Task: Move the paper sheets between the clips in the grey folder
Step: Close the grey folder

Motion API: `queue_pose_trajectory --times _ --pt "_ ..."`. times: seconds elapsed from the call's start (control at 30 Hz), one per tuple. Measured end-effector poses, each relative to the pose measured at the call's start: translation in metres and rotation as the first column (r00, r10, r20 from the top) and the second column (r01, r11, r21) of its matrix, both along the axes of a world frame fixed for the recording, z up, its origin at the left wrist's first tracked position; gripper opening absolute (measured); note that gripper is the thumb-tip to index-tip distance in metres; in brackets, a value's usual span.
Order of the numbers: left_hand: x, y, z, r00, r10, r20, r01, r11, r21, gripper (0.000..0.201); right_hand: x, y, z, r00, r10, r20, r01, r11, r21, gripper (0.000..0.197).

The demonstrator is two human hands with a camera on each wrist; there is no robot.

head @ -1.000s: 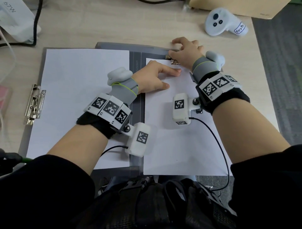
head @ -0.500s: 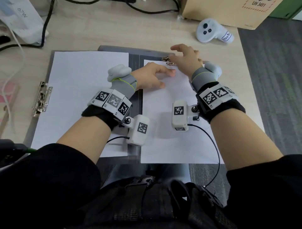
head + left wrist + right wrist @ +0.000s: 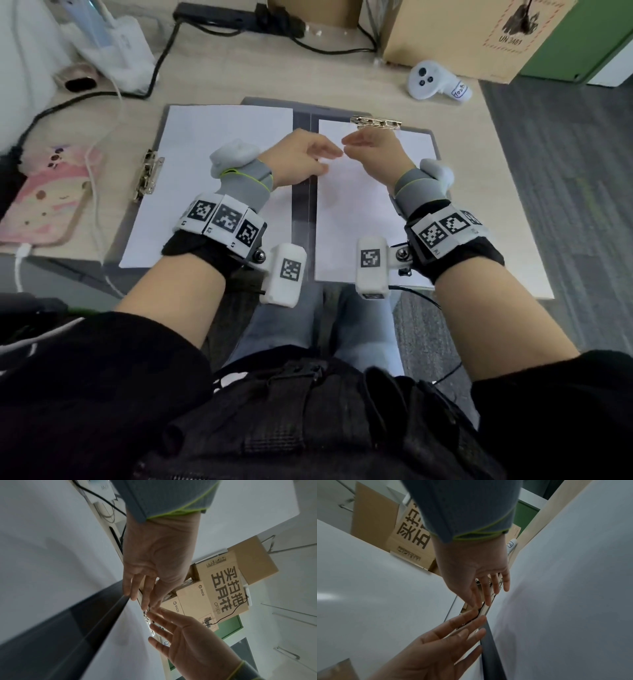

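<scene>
The grey folder (image 3: 303,209) lies open on the table. One white sheet (image 3: 212,164) lies on its left half beside the gold side clip (image 3: 148,178). Another white sheet (image 3: 356,219) lies on the right half, its top edge under the gold top clip (image 3: 376,122). My left hand (image 3: 318,158) and right hand (image 3: 359,145) are over the upper part of the right sheet, just below the top clip. Their fingertips almost meet. Both hands have straight, relaxed fingers (image 3: 145,588) (image 3: 489,588) and hold nothing. Whether they touch the paper I cannot tell.
A white controller (image 3: 435,84) and a cardboard box (image 3: 479,34) sit at the back right. A phone in a pink case (image 3: 44,205) lies at the left, with black cables (image 3: 161,58) and a white bag (image 3: 113,44) behind. The table's right edge borders grey carpet (image 3: 565,171).
My right hand has come off the top clip and drawn back toward me. My left hand has shifted slightly right, so the fingertips now nearly meet. The head view has tilted up.
</scene>
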State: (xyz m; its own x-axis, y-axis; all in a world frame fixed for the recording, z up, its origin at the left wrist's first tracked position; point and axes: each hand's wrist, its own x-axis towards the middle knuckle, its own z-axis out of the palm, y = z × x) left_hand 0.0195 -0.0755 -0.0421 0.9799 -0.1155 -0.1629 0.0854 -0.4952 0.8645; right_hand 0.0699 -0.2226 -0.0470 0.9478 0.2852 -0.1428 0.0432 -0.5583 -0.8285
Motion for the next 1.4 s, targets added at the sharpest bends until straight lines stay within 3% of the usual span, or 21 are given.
queue_pose_trajectory --times 0.23,0.4,0.53,0.63,0.7,0.87,0.97,1.03,1.13,1.27,1.4 --pt "-0.054 0.038 0.0 0.947 0.305 0.1 -0.315 0.944 0.102 0.034 -0.049 0.042 -0.003 0.994 0.102 0.026 -0.102 0.995 -0.018 0.027" --pt "-0.092 0.082 -0.009 0.785 0.61 0.109 -0.619 0.767 0.17 0.048 -0.07 0.069 -0.008 0.985 0.174 -0.01 -0.174 0.982 -0.078 0.032" --pt "-0.12 0.113 -0.019 0.676 0.733 0.08 -0.712 0.621 0.326 0.058 -0.083 0.091 -0.01 0.979 0.201 -0.047 -0.206 0.956 -0.211 0.046" --pt "-0.135 0.128 -0.02 0.615 0.787 0.048 -0.72 0.536 0.44 0.05 -0.09 0.102 -0.009 0.977 0.206 -0.046 -0.21 0.917 -0.34 0.051" --pt "-0.138 0.134 -0.018 0.606 0.795 -0.025 -0.72 0.561 0.407 0.05 -0.093 0.105 -0.008 0.977 0.211 -0.045 -0.211 0.895 -0.392 0.05" --pt "-0.141 0.142 -0.012 0.561 0.816 -0.141 -0.815 0.574 0.079 0.05 -0.095 0.105 -0.007 0.978 0.201 -0.054 -0.205 0.882 -0.425 0.05" --pt "-0.144 0.148 -0.005 0.602 0.789 -0.126 -0.798 0.601 -0.049 0.048 -0.096 0.105 -0.004 0.98 0.187 -0.073 -0.2 0.885 -0.42 0.05" --pt "-0.145 0.148 0.007 0.681 0.724 -0.113 -0.732 0.669 -0.124 0.028 -0.097 0.106 -0.002 0.98 0.178 -0.094 -0.201 0.888 -0.413 0.05" --pt "-0.147 0.14 0.035 0.765 0.636 -0.098 -0.64 0.733 -0.23 0.017 -0.098 0.104 0.006 0.976 0.185 -0.111 -0.213 0.907 -0.363 0.054" --pt "-0.146 0.12 0.065 0.817 0.576 0.028 -0.53 0.768 -0.359 0.024 -0.101 0.098 0.018 0.971 0.212 -0.113 -0.231 0.954 -0.191 0.063" --pt "-0.135 0.086 0.089 0.829 0.549 0.105 -0.435 0.752 -0.495 0.009 -0.106 0.082 0.037 0.962 0.196 -0.191 -0.188 0.98 0.062 0.07"
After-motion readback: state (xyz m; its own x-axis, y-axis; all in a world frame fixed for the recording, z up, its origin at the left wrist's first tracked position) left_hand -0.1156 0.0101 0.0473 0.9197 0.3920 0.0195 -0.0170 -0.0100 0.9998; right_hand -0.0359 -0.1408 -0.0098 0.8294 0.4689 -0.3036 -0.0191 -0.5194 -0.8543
